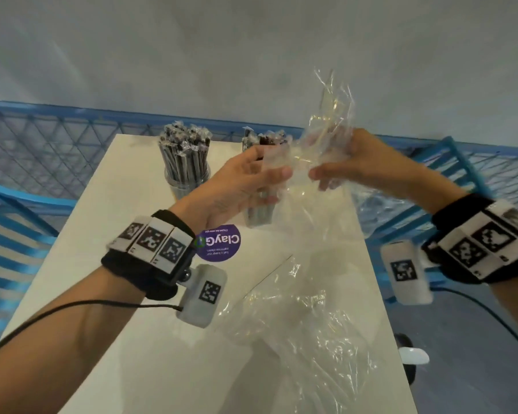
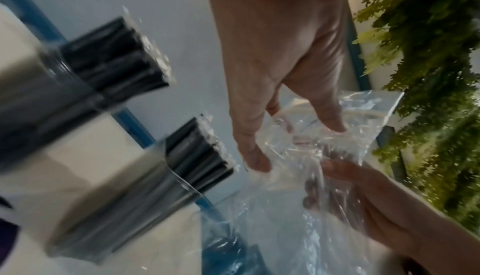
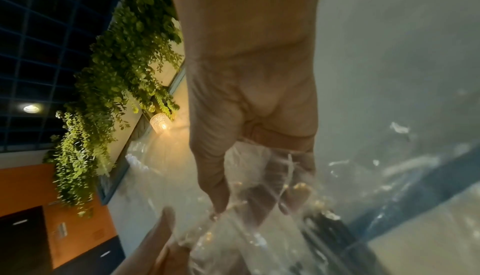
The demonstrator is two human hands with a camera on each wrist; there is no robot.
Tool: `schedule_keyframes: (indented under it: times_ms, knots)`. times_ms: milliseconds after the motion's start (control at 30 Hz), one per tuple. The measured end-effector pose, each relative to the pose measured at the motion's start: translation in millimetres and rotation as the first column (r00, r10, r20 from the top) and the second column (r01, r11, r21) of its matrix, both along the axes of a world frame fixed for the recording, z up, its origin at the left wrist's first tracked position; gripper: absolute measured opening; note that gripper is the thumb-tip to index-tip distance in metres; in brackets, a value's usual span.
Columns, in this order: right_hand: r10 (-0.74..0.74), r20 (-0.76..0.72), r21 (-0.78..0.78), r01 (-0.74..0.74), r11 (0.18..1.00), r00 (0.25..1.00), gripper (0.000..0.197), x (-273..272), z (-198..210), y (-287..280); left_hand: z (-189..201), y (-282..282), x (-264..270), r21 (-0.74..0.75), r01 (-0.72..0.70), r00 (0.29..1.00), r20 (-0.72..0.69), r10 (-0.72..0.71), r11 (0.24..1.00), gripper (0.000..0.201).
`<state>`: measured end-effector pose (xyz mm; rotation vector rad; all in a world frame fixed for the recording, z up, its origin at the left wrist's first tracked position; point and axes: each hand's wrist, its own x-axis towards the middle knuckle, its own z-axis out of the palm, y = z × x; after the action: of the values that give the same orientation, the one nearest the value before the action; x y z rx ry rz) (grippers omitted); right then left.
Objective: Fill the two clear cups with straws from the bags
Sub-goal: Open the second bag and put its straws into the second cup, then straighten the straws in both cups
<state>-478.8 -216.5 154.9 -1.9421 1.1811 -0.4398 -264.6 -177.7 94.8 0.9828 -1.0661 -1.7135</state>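
Observation:
Both hands hold up one crumpled clear bag (image 1: 323, 135) above the white table (image 1: 108, 222). My left hand (image 1: 277, 186) pinches its left side and my right hand (image 1: 320, 179) grips its right side, fingertips nearly meeting. I see no straws inside it. In the left wrist view the left hand (image 2: 296, 146) pinches the bag (image 2: 363, 111). The right wrist view has the right hand (image 3: 257, 201) curled into the film. Two clear cups packed with wrapped black straws stand at the table's far end: the left cup (image 1: 186, 165), and the right cup (image 1: 260, 215) partly hidden behind my left hand.
A second clear bag (image 1: 299, 330) lies flat on the near right of the table. A round purple sticker (image 1: 219, 242) sits mid-table. A blue mesh railing (image 1: 57, 135) runs behind, with blue chairs at the left (image 1: 19, 228) and right (image 1: 460, 171).

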Motion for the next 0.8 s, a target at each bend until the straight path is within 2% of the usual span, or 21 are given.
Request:
schedule_keyframes:
  times_ms: [67,100,200,300,367,467,567,667,733,800]
  knots:
    - [0.022,0.049,0.06,-0.025,0.998,0.999,0.038,12,-13,7,-1,8,16,-0.002,-0.063,0.998,0.005,0.063,0.998,0.017]
    - [0.02,0.085,0.093,-0.028,0.995,0.996,0.035,18,-19,11,-1,12,27,0.001,-0.111,0.994,0.0,0.111,0.994,0.008]
    - [0.057,0.127,0.181,-0.079,0.98,0.99,0.029,37,-39,20,-10,22,67,-0.007,-0.26,0.963,0.063,0.26,0.965,0.014]
    - [0.226,0.044,0.297,-0.229,0.927,0.973,0.029,61,-63,33,-24,36,101,-0.001,-0.287,0.932,0.233,0.28,0.958,0.017]
    - [0.314,-0.027,0.39,-0.279,0.877,0.949,0.026,78,-80,40,-40,44,117,0.036,-0.303,0.894,0.357,0.271,0.952,0.019]
    - [0.348,-0.182,0.486,-0.224,0.845,0.92,0.024,97,-107,47,-70,54,136,0.11,-0.326,0.851,0.466,0.241,0.939,0.021]
    - [0.378,-0.367,0.502,-0.161,0.85,0.85,0.037,106,-123,51,-101,61,146,0.161,-0.358,0.804,0.555,0.216,0.92,0.02]
    - [0.389,-0.453,0.466,-0.158,0.87,0.802,0.039,109,-123,48,-129,63,151,0.231,-0.382,0.779,0.601,0.178,0.895,0.018]
    - [0.385,-0.469,0.436,-0.17,0.884,0.795,0.036,108,-117,44,-139,61,154,0.301,-0.392,0.731,0.676,0.096,0.869,0.029]
    - [0.377,-0.47,0.406,-0.184,0.895,0.798,0.035,104,-108,38,-137,57,155,0.336,-0.36,0.613,0.789,-0.05,0.87,0.055]
